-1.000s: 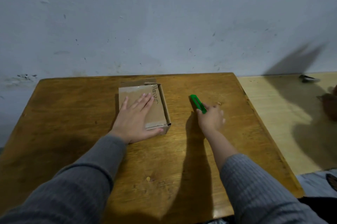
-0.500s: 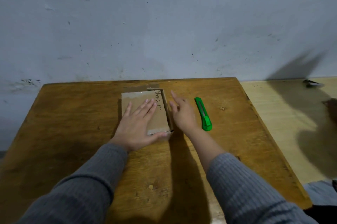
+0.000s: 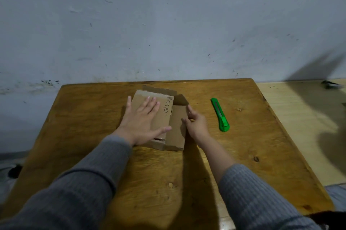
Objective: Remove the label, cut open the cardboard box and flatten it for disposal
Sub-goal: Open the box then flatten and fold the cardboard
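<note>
A small brown cardboard box [image 3: 176, 132] with handwritten black lettering lies on the wooden table [image 3: 252, 145], its right side panel folded outward and flaps spread at the back. My left hand [image 3: 144, 121] presses flat on the box top, fingers spread. My right hand [image 3: 196, 123] touches the right edge of the opened side panel, thumb and fingers at the cardboard rim. A green utility knife [image 3: 220, 115] lies loose on the table to the right of the box, apart from both hands.
A grey-white wall [image 3: 168, 23] stands right behind the table's far edge. To the right lies a lighter wooden surface [image 3: 299, 117] with a small dark object [image 3: 330, 84] at its back. Bare table lies in front of the box.
My right hand let go of the green knife, left it on the table and moved left to the box. The box's right side has opened outward. My left hand stayed on top.
</note>
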A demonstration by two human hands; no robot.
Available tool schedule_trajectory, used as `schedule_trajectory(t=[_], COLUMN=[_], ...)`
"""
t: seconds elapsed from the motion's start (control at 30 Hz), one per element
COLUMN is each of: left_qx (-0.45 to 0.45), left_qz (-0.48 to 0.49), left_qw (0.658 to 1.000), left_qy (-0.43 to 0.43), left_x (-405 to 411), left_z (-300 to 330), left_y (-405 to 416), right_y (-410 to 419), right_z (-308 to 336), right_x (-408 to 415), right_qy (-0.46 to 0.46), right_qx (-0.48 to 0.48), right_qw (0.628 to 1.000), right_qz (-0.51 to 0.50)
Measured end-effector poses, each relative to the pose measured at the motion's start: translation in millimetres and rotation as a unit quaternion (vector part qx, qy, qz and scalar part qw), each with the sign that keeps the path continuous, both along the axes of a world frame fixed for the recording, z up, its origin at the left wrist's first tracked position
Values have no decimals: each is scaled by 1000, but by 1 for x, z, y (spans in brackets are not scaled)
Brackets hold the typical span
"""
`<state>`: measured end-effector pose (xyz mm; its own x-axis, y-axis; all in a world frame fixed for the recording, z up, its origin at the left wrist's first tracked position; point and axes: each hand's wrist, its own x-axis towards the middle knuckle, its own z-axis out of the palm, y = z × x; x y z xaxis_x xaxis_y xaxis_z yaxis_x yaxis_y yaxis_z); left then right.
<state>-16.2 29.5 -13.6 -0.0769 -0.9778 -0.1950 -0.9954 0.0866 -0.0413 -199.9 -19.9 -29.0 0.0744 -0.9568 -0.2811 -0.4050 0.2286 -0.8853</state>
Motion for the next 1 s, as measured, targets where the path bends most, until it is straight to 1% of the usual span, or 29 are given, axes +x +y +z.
schedule_trajectory(t=[0.07, 0.13, 0.27, 0.3, 0.33, 0.37, 0.4, 0.43, 0.47, 0.5, 0.53, 0.6, 0.7, 0.8, 0.83, 0.93, 1.0], left_qx=[10, 13, -9, -9, -5, 3, 11, 16, 19, 20, 20, 17, 9, 2, 0, -21, -71], left_qz=[34, 50, 34, 26, 20, 16, 12, 8, 4, 2, 1, 2, 8, 18, 19, 25, 65], left_qw=[999, 998, 998, 998, 998, 998, 998, 998, 997, 997, 997, 997, 998, 997, 997, 996, 987], left_qy=[4, 20, 48, 51, 55, 60, 65, 67, 68, 70, 73, 76, 70, 71, 75, 85, 130], left_x=[-7, -11, -3, 0, 3, 6, 8, 10, 12, 14, 16, 19, 25, 33, 35, 38, 39], left_z=[0, -5, -11, -10, -9, -7, -7, -6, -5, -5, -6, -7, -8, -9, -8, -9, -13], left_y=[2, 8, 24, 26, 27, 27, 27, 27, 28, 28, 30, 32, 32, 30, 30, 32, 41], right_y=[10, 16, 29, 32, 36, 40, 43, 45, 45, 44, 42, 35, 26, 26, 29, 43, 51], right_z=[-6, -13, -25, -26, -25, -23, -20, -16, -13, -9, -7, -6, -8, -10, -10, -9, -9], right_x=[1, 1, -5, -5, -6, -6, -7, -7, -6, -5, -3, 0, -1, -6, -7, -5, -5], right_qy=[-5, 23, 92, 123, 177, 249, 319, 363, 379, 384, 387, 404, 446, 450, 446, 453, 454], right_qx=[7, 12, 13, 0, -25, -68, -135, -219, -291, -335, -350, -329, -266, -157, -139, -165, -194], right_qw=[1000, 998, 992, 989, 982, 965, 938, 905, 873, 847, 830, 818, 817, 842, 848, 848, 848], right_qz=[-30, -58, -82, -78, -66, -43, -8, 38, 93, 150, 198, 243, 252, 253, 249, 221, 195])
